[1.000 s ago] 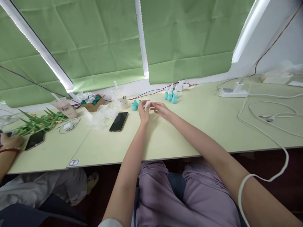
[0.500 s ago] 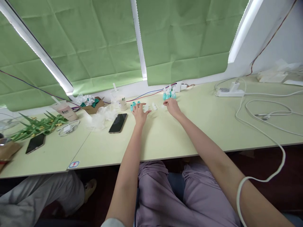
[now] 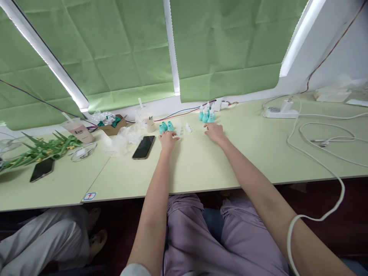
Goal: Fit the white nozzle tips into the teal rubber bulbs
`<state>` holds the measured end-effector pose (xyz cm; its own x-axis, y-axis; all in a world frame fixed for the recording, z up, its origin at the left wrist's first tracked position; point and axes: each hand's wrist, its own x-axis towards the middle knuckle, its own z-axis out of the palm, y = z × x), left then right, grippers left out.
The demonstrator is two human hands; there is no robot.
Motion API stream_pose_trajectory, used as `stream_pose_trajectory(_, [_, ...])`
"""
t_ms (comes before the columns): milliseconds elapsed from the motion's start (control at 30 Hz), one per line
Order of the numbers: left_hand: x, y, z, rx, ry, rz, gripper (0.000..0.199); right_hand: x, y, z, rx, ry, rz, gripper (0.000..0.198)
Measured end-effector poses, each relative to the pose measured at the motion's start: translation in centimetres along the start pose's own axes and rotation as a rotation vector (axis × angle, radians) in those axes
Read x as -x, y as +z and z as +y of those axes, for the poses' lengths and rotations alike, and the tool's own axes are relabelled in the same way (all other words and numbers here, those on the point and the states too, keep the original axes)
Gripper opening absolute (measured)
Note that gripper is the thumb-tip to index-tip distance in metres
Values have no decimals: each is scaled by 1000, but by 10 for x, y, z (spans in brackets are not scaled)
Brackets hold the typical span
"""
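My left hand (image 3: 168, 140) is open at the near side of a cluster of teal rubber bulbs (image 3: 166, 127), its fingertips at or touching them. Whether one bulb is in its fingers is hard to see. Beside it lie clear plastic pieces (image 3: 178, 130) and small white tips (image 3: 188, 128). My right hand (image 3: 215, 132) hovers low over the table with fingers apart, nothing visible in them. Just behind it stand several teal bulbs with white nozzles (image 3: 207, 114), grouped upright.
A black phone (image 3: 144, 147) and crumpled plastic film (image 3: 125, 140) lie left of my left hand. Farther left are a small cardboard box (image 3: 113, 128), drink cups (image 3: 82, 133) and green-leaved flowers (image 3: 43, 151). A power strip (image 3: 281, 112) and white cables (image 3: 324, 161) occupy the right. Another person's leg (image 3: 57, 237) shows below.
My right hand has drawn slightly right and back from the nozzle group, its pinched fingers now apart. My left hand's spread fingers have come lower, nearer the front of the teal bulbs.
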<state>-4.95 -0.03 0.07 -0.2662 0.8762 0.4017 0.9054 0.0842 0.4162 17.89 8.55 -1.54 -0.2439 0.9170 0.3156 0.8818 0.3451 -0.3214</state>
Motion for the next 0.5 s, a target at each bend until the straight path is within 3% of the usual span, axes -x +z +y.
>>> stream_pose_trajectory(233, [0, 2, 0, 13, -38, -62, 25, -3, 0, -25, -13, -130, 199, 27])
stream_pose_trajectory(500, [-1, 5, 1, 149, -60, -49, 18, -17, 24, -75, 100, -414, 55, 25])
